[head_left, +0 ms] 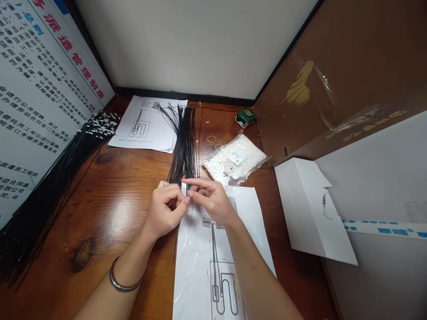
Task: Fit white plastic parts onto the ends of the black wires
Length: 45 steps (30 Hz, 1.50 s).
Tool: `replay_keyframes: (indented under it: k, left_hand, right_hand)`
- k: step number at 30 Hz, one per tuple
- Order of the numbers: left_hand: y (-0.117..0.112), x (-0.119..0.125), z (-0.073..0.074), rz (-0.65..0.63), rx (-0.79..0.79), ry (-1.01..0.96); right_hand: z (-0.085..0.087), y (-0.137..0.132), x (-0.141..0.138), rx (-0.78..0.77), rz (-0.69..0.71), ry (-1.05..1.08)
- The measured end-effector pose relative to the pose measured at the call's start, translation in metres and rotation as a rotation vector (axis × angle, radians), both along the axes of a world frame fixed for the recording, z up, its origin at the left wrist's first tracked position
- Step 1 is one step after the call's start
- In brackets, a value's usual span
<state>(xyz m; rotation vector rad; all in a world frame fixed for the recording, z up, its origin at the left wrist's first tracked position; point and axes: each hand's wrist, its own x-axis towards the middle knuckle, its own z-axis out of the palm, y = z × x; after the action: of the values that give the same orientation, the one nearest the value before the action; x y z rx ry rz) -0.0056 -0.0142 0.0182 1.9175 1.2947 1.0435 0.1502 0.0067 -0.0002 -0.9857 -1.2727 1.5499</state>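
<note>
My left hand (166, 209) and my right hand (215, 199) meet at their fingertips over the near end of a bundle of thin black wires (182, 142). The thumb and fingers of my left hand are closed, with a black wire end running to the pinch. Against it, the thumb and fingertips of my right hand are pressed together, its index finger stretched out to the left. Whatever small piece sits between the fingertips is hidden. Beside my right hand lies a clear plastic bag (238, 155) of small white parts.
A larger bunch of black wires with white connectors (100, 124) lies at the left. Printed drawings (156, 120) lie at the back and under my forearms (196, 275). A green tape measure (246, 117), rubber bands (211, 139) and a folded white card (310, 209) are around the wooden table.
</note>
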Motion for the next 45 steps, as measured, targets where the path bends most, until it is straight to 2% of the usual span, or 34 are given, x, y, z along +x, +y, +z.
replay_keyframes:
  k: [4, 9, 12, 16, 21, 26, 29, 33, 36, 38, 42, 45]
  left_hand:
    - [0.001, 0.001, -0.003, -0.032, 0.02, -0.034]
    - [0.006, 0.001, -0.009, 0.109, -0.083, -0.113]
    - [0.009, 0.002, -0.011, 0.15, -0.144, -0.102]
    - [0.009, 0.003, -0.011, 0.186, -0.172, -0.076]
    - [0.009, 0.004, -0.011, 0.175, -0.161, -0.024]
    - [0.009, 0.003, -0.009, 0.173, -0.155, -0.091]
    - [0.008, 0.002, -0.008, 0.179, -0.153, -0.131]
    - [0.007, 0.001, -0.006, 0.157, -0.103, -0.136]
    - [0.005, 0.001, -0.006, 0.113, -0.04, -0.136]
    - [0.005, 0.0, -0.007, 0.071, 0.003, -0.138]
    - [0.004, 0.0, -0.008, -0.029, 0.065, -0.119]
    - [0.003, 0.0, -0.007, -0.079, 0.103, -0.106]
  right_hand:
    - [-0.002, 0.0, -0.001, 0.018, -0.012, -0.003]
    - [0.0, 0.0, 0.0, 0.018, 0.028, 0.043]
    - [0.004, -0.002, 0.001, 0.014, 0.144, 0.074]
    - [0.006, -0.004, 0.001, -0.065, 0.346, 0.057]
    - [0.002, -0.005, 0.003, -0.065, 0.417, 0.061]
    - [0.002, -0.005, 0.008, -0.103, 0.479, 0.131]
    - [0.004, -0.002, 0.011, -0.132, 0.401, 0.164]
    - [0.006, 0.003, 0.012, -0.229, 0.08, 0.191]
    - [0.007, 0.006, 0.011, -0.316, -0.046, 0.175]
    - [0.008, 0.006, 0.012, -0.348, -0.044, 0.163]
    - [0.009, 0.004, 0.014, -0.379, 0.057, 0.17]
    - [0.009, 0.003, 0.014, -0.359, 0.099, 0.193]
